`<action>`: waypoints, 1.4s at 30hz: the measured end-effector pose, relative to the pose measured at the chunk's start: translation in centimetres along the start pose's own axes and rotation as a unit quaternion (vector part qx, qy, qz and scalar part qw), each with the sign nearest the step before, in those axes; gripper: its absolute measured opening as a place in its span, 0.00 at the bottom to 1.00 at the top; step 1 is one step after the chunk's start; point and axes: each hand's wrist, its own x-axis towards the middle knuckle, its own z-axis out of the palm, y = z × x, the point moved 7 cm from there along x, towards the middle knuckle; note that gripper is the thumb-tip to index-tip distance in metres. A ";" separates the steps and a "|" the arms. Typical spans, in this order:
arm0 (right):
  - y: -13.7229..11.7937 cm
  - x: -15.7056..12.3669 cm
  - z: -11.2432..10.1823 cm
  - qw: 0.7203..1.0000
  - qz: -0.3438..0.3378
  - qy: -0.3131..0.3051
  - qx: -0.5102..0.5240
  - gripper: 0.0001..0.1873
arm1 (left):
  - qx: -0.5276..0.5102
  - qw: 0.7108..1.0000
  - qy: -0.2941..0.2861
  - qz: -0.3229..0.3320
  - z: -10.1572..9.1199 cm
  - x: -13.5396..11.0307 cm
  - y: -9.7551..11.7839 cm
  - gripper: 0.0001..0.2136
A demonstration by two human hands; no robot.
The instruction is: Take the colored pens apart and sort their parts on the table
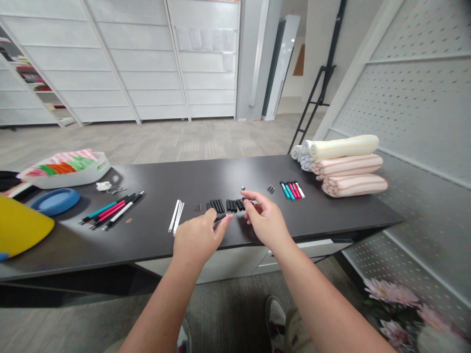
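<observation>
My left hand (pixel 198 234) is closed around a thin black pen part (pixel 222 216) with a light tip, just above the near part of the dark table. Beside it, my right hand (pixel 265 215) has thumb and forefinger pinched together over a row of black tubes (pixel 231 205); what they hold is mostly hidden, perhaps a small black piece. More short black tubes (pixel 215 205) lie in a row to the left. Further left are small metal springs (pixel 197 207) and thin white refills (pixel 176 216). A tiny blue-and-red piece (pixel 243 188) sits beyond my right fingertips.
Coloured pen barrels (pixel 292 190) and small metal bits (pixel 271 189) lie at right, near rolled towels (pixel 349 166). To the left are several pens (pixel 112 211), a blue ring-shaped object (pixel 55 201), a yellow object (pixel 24 225) and a white basket (pixel 69 180).
</observation>
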 end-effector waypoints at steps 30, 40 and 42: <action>0.9 0.4 0.6 0.979 0.056 -0.049 0.191 0.21 | 0.001 1.000 -0.001 -0.006 0.0 0.0 0.0 0.26; 0.9 0.4 0.6 0.980 0.045 -0.053 0.188 0.19 | 0.003 1.000 0.011 -0.004 0.0 0.0 0.0 0.25; 0.9 0.3 0.5 0.981 0.040 -0.052 0.185 0.19 | 0.004 1.000 0.012 -0.004 0.0 0.0 0.0 0.25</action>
